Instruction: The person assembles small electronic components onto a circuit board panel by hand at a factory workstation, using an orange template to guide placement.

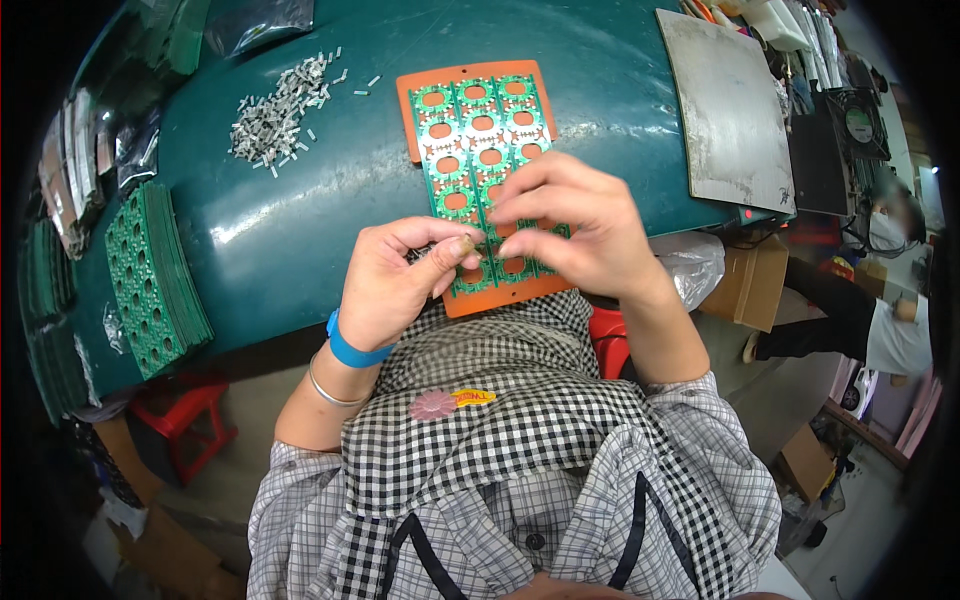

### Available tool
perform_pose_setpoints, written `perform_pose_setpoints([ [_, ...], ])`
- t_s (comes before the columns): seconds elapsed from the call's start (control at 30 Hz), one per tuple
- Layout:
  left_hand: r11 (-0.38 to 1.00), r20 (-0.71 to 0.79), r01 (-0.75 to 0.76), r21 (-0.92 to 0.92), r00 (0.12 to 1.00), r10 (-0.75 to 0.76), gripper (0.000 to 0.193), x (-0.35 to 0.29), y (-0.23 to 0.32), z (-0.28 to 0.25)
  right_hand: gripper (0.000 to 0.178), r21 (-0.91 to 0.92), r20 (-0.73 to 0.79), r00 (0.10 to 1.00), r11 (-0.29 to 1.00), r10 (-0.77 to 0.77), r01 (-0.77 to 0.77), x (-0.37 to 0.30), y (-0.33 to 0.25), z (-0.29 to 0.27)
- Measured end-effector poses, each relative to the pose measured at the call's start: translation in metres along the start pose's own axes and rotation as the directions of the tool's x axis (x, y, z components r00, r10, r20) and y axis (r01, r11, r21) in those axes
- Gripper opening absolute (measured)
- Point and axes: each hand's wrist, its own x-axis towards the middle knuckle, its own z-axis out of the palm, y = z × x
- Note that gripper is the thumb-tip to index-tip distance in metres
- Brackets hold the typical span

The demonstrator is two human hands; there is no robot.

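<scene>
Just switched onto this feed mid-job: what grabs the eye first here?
Both hands meet over a green circuit panel on an orange carrier at the middle of the dark green table; the left hand pinches a small part against the right hand. A heap of small silvery parts lies up-left, a stack of green panels stands at the left edge, and a grey metal plate lies up-right.

Dark green worktable (pixel 300 230) with a glossy, scuffed top — a grey metal plate (pixel 730 110) rests at its far right corner. Below: red plastic stool (pixel 185 425), cardboard boxes (pixel 750 285) on a pale floor (pixel 850 530) — evenly lit.
</scene>
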Motion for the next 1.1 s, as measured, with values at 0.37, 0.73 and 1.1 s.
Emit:
perform_pose_setpoints([
  [0.37, 0.996, 0.046, -0.014, 0.083, 0.999, 0.011, 0.021, -0.002, 0.004, 0.005, 0.015, 0.077, -0.054, 0.993, 0.992, 0.106, -0.101, -0.001, 0.001, 0.017],
  [0.73, 0.993, 0.014, 0.000, 0.121, 1.000, -0.002, 0.020, 0.001, 0.004, 0.013, 0.008, -0.187, -0.177, 0.978, 0.980, -0.107, 0.074, -0.005, -0.002, 0.013],
  [1.1, 0.998, 0.062, 0.055, -0.025, 0.997, -0.053, 0.016, 0.002, 0.001, 0.004, 0.009, -0.188, -0.097, 0.980, 0.964, 0.173, -0.189, -0.030, 0.025, -0.026],
])
